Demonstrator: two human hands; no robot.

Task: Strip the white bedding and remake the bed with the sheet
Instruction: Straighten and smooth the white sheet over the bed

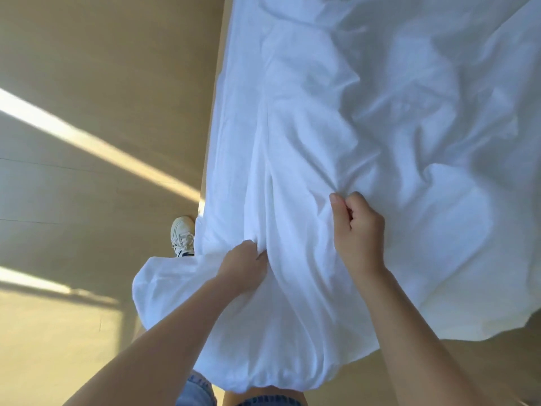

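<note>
The left hand [244, 266] has its fingers curled into a bunched fold of the white sheet [380, 127], gripping the cloth near its left edge. The right hand [358, 230], a little farther and to the right, pinches another gather of the same sheet between thumb and curled fingers, with creases fanning out from the pinch. Both bare forearms reach in from the near edge.

Between and below the hands the sheet hangs in a loose, rounded bulge toward the person, its near hem drooping over denim-clad legs [196, 392]. Beyond the hands the sheet spreads rumpled across the bed, filling the far right of the view, its left edge running straight along the bed's side.

A white laced shoe [182, 234] stands on the pale wooden floor [87, 68] just left of the sheet. Bright bands of sunlight [87, 140] cross the floor on the left.
</note>
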